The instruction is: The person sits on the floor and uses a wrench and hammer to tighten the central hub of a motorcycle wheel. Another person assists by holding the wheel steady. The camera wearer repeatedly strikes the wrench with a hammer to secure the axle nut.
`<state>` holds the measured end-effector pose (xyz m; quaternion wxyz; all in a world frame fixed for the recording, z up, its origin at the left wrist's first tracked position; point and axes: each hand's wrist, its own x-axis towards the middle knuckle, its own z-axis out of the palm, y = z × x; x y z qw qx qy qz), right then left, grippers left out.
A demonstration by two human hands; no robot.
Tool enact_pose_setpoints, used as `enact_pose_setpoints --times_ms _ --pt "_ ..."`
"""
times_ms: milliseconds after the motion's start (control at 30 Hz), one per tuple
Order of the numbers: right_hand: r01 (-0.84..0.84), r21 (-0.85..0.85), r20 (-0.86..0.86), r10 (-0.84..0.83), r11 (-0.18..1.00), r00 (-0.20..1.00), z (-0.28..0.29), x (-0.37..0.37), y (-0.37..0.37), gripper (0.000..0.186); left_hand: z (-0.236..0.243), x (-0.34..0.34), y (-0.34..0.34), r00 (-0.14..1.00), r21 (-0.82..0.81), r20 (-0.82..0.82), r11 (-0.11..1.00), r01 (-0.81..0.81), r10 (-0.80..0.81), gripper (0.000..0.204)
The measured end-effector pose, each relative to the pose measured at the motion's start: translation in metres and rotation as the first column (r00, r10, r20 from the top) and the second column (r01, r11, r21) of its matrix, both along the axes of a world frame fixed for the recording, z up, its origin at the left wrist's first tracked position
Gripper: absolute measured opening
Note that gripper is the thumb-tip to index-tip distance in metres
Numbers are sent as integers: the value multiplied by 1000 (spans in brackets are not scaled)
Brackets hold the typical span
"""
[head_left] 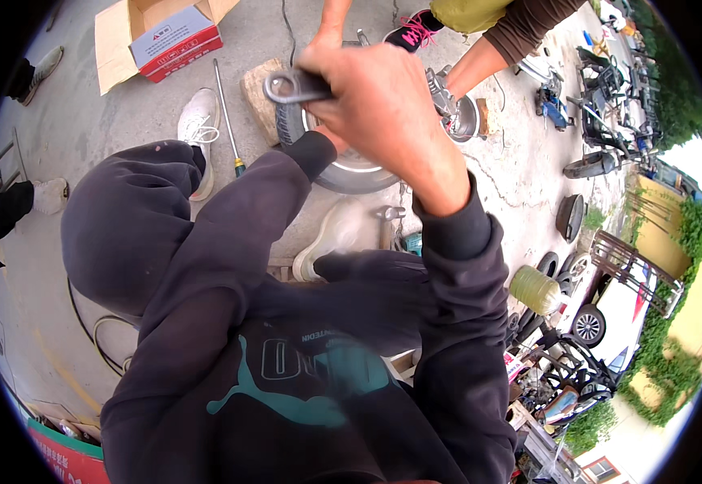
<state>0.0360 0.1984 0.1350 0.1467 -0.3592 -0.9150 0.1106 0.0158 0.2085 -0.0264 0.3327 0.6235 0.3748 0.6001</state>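
Observation:
My right hand [387,109] is closed around a metal wrench [296,86], whose ring end sticks out to the left. Below it lies a wheel with a black tyre [351,179], largely covered by my hands. Only the wrist side of my left hand [338,139] shows, low over the wheel; my right hand hides its fingers. Across from me, a co-worker's hand [440,90] in a brown sleeve is at a metal wheel hub [468,121]. The co-worker's other forearm [333,22] reaches down behind my right hand.
A long screwdriver [226,113] lies beside my left shoe [199,121]. A block [261,98] touches the tyre, and a hammer [391,214] lies near my right shoe [331,238]. An opened cardboard box [177,48] sits at the far left. Motorcycle parts [601,113] stand at the right.

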Motion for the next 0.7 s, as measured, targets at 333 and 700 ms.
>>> enact_pose_setpoints --times_ms 333,700 --pt "-69 -801 -564 -789 594 -243 0 223 39 20 2 -5 -4 978 -394 -114 912 116 -174 81" --pt "-82 180 129 59 980 990 16 13 -34 15 -34 0 4 965 -272 -179 953 136 -189 69"
